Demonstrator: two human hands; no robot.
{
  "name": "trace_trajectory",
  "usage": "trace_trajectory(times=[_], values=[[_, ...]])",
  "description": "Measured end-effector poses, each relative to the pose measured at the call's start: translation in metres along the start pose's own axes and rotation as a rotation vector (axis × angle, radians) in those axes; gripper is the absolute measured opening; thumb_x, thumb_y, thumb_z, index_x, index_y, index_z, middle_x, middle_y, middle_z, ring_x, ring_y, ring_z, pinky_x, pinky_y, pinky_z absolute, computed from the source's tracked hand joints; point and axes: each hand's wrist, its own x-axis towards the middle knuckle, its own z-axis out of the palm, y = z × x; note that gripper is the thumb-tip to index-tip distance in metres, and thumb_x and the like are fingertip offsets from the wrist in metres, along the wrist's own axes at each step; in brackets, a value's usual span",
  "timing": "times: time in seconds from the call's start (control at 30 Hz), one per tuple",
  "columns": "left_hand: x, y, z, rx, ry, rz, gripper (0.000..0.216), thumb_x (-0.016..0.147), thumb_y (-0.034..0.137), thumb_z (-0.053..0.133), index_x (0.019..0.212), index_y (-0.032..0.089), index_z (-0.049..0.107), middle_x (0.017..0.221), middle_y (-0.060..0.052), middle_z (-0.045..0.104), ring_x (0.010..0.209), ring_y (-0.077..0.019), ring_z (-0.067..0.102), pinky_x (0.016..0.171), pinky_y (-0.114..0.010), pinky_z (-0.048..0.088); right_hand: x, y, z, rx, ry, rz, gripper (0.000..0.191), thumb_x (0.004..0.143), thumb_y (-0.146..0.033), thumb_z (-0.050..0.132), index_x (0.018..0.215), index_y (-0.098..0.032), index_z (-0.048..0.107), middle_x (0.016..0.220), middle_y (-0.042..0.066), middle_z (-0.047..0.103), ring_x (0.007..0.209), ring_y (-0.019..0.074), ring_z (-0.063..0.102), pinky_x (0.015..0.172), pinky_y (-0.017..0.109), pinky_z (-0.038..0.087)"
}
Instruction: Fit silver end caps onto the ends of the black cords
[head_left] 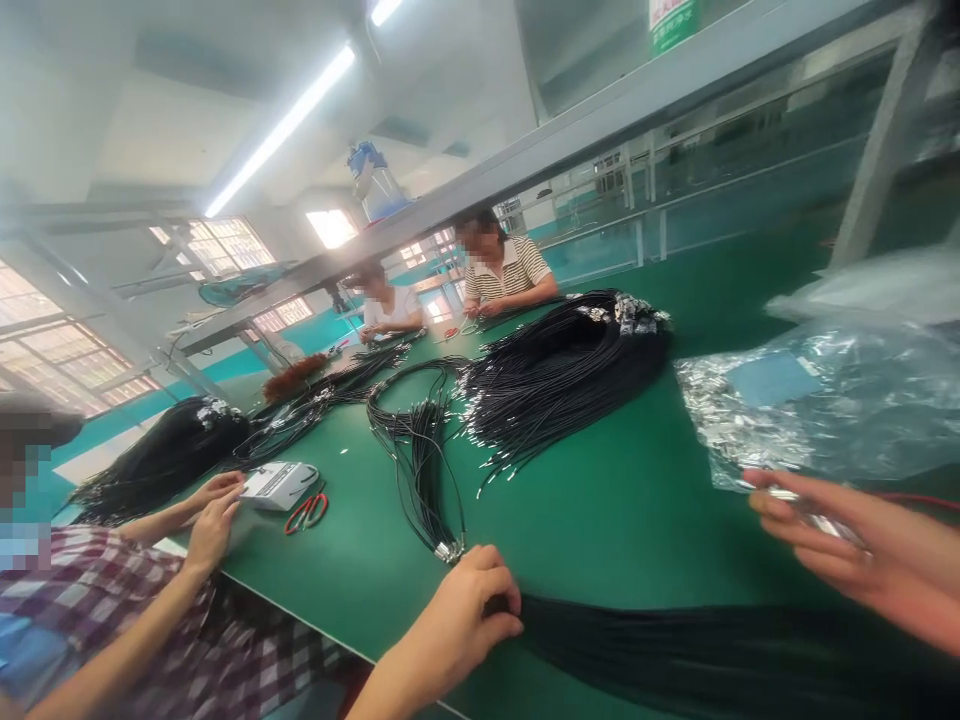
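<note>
My left hand is closed, pinching the end of a thick bundle of black cords that lies along the near edge of the green table. My right hand is at the right, fingers curled around small silver metal pieces, beside a clear plastic bag of metal clasps. A loop of black cords with metal ends lies just beyond my left hand.
A large pile of black cords sits mid-table, with more piles at the left. A co-worker's hands rest at the left near a white box and red scissors. Two other people sit at the far end.
</note>
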Motion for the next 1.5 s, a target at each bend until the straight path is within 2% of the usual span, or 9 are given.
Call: trace_trajectory(times=[0.1, 0.3, 0.4, 0.53, 0.77, 0.9, 1.03, 1.27, 1.5], values=[[0.002, 0.001, -0.01, -0.059, -0.019, -0.036, 0.012, 0.077, 0.008, 0.06, 0.075, 0.02, 0.061, 0.085, 0.002, 0.057, 0.084, -0.0137, 0.053, 0.076, -0.022, 0.04, 0.0, -0.005, 0.004, 0.095, 0.003, 0.119, 0.018, 0.067, -0.02, 0.076, 0.085, -0.018, 0.07, 0.07, 0.006, 0.045, 0.044, 0.0059, 0.026, 0.029, 0.019, 0.022], [0.02, 0.01, -0.023, -0.2, -0.03, -0.069, 0.012, 0.087, 0.031, 0.051, 0.091, 0.021, 0.057, 0.079, 0.002, 0.058, 0.073, -0.0144, 0.052, 0.067, -0.022, 0.041, 0.006, -0.013, -0.015, 0.134, -0.094, -0.003, 0.024, 0.069, -0.021, 0.076, 0.091, -0.012, 0.071, 0.07, 0.003, 0.045, 0.046, 0.0048, 0.024, 0.03, 0.014, 0.021], [0.042, 0.044, -0.012, -0.288, -0.124, -0.017, 0.025, 0.089, 0.036, 0.047, 0.108, 0.023, 0.057, 0.078, 0.002, 0.057, 0.067, -0.0131, 0.05, 0.059, -0.02, 0.04, 0.007, -0.016, -0.016, 0.095, -0.099, -0.073, 0.018, 0.07, -0.022, 0.075, 0.085, -0.011, 0.07, 0.067, 0.002, 0.046, 0.045, 0.0046, 0.024, 0.032, 0.013, 0.02], [0.082, 0.111, 0.01, -0.341, -0.171, 0.092, 0.026, 0.091, 0.034, 0.043, 0.105, 0.022, 0.062, 0.076, 0.001, 0.062, 0.059, -0.0122, 0.05, 0.052, -0.019, 0.038, 0.008, -0.02, -0.018, 0.071, -0.126, -0.155, 0.02, 0.073, -0.025, 0.075, 0.087, -0.012, 0.069, 0.069, 0.004, 0.05, 0.046, 0.005, 0.025, 0.033, 0.013, 0.02], [0.147, 0.18, 0.038, 0.04, 0.23, 0.295, 0.021, 0.089, 0.026, 0.05, 0.098, 0.02, 0.069, 0.082, -0.007, 0.065, 0.07, -0.0197, 0.059, 0.061, -0.026, 0.04, 0.012, -0.041, -0.032, 0.114, -0.099, -0.25, 0.027, 0.07, -0.025, 0.076, 0.092, -0.012, 0.069, 0.067, 0.002, 0.049, 0.046, 0.0049, 0.025, 0.033, 0.013, 0.02], [0.161, 0.174, 0.046, 0.098, 0.276, 0.296, 0.027, 0.091, 0.023, 0.044, 0.079, 0.022, 0.068, 0.077, -0.005, 0.057, 0.069, -0.0185, 0.056, 0.062, -0.027, 0.037, 0.016, -0.049, -0.043, 0.159, -0.024, -0.341, 0.031, 0.064, -0.027, 0.082, 0.086, -0.011, 0.068, 0.067, 0.002, 0.05, 0.046, 0.0038, 0.025, 0.033, 0.013, 0.02], [0.163, 0.148, 0.048, -0.263, 0.323, 0.234, 0.029, 0.094, 0.033, 0.038, 0.078, 0.02, 0.059, 0.074, -0.001, 0.053, 0.068, -0.0157, 0.05, 0.063, -0.025, 0.036, 0.021, -0.047, -0.048, 0.185, 0.027, -0.355, 0.037, 0.055, -0.03, 0.087, 0.08, -0.011, 0.067, 0.065, 0.001, 0.05, 0.046, 0.0033, 0.026, 0.033, 0.012, 0.02], [0.161, 0.134, 0.064, -0.705, 0.183, 0.14, 0.033, 0.09, 0.048, 0.04, 0.081, 0.019, 0.051, 0.06, 0.006, 0.033, 0.056, -0.0112, 0.03, 0.051, -0.021, 0.025, 0.021, -0.032, -0.035, 0.11, 0.015, -0.268, 0.049, 0.049, -0.033, 0.091, 0.084, -0.008, 0.067, 0.065, 0.005, 0.056, 0.046, 0.003, 0.024, 0.034, 0.012, 0.017], [0.157, 0.139, 0.081, -0.76, 0.115, 0.156, 0.03, 0.091, 0.044, 0.039, 0.081, 0.018, 0.052, 0.059, 0.006, 0.037, 0.056, -0.0111, 0.033, 0.052, -0.022, 0.027, 0.022, -0.01, -0.024, 0.048, -0.101, -0.166, 0.039, 0.058, -0.033, 0.087, 0.071, -0.012, 0.057, 0.073, 0.009, 0.062, 0.047, 0.0039, 0.026, 0.037, 0.014, 0.015]])
